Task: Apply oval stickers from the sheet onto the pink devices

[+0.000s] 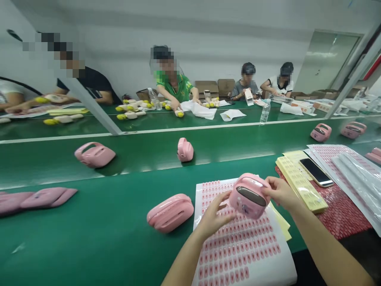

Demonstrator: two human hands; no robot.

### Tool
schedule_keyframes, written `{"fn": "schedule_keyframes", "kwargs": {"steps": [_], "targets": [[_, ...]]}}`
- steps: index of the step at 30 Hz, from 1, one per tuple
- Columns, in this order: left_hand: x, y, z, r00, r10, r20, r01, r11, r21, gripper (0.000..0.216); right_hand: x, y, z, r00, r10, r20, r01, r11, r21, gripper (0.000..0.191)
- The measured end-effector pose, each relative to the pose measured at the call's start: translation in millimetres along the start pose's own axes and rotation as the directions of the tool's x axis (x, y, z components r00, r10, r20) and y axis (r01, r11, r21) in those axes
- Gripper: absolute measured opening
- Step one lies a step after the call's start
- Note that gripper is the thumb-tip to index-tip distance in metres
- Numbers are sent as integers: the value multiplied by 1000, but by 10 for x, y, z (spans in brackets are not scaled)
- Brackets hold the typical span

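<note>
Above a sheet of pink oval stickers point(232, 242), I hold up a glossy pink plastic device point(248, 202) with a top handle and a dark oval panel. My left hand point(216, 212) grips its left side, thumb below and fingers behind. At its right upper edge, the fingers of my right hand point(279, 192) are closed against it; whether a sticker is between them I cannot tell. Left of the sheet, another pink device point(170, 213) lies on the green table. Part of the sticker sheet's lower rows is bare.
Pink devices sit on the green strip beyond, one at left point(94, 155), one in the middle point(185, 150). A phone point(316, 172), yellow sheets point(300, 180) and red bubble wrap point(333, 210) lie at right. Several people work across a divider; a slanted metal post point(92, 107) stands left.
</note>
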State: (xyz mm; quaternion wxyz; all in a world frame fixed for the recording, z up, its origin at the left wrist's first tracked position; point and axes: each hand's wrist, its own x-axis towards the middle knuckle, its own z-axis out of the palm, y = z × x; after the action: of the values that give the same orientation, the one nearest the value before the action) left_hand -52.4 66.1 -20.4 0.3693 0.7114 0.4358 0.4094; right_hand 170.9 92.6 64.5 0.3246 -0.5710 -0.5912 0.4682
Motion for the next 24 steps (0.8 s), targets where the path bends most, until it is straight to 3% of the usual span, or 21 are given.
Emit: {"fn": "schedule_keyframes", "kwargs": {"steps": [2, 4, 10, 13, 18, 21, 24], "targets": [[179, -180, -3, 997, -14, -80, 20, 997, 73, 38, 232, -249, -16, 983, -103, -149, 62, 963, -261, 18], [277, -324, 32, 992, -6, -124, 22, 992, 128, 25, 540, -428, 15, 955, -139, -261, 35, 929, -368, 18], [267, -395, 105, 994, 60, -96, -38, 975, 220, 12, 1691, -557, 230, 962, 50, -269, -123, 957, -261, 10], [254, -365, 110, 994, 73, -86, -50, 969, 242, 13, 2109, -552, 373, 959, 98, -265, -169, 950, -262, 22], [273, -363, 160, 994, 59, -89, -35, 965, 258, 14, 2353, -617, 385, 944, 113, -311, -233, 894, -384, 28], [289, -359, 199, 995, 36, -92, -12, 967, 256, 14, 2308, -743, 401, 925, -1, -379, -201, 845, -495, 36], [291, -353, 218, 996, 12, -91, 10, 970, 242, 14, 2241, -891, 732, 933, -166, -320, -59, 806, -589, 38]]}}
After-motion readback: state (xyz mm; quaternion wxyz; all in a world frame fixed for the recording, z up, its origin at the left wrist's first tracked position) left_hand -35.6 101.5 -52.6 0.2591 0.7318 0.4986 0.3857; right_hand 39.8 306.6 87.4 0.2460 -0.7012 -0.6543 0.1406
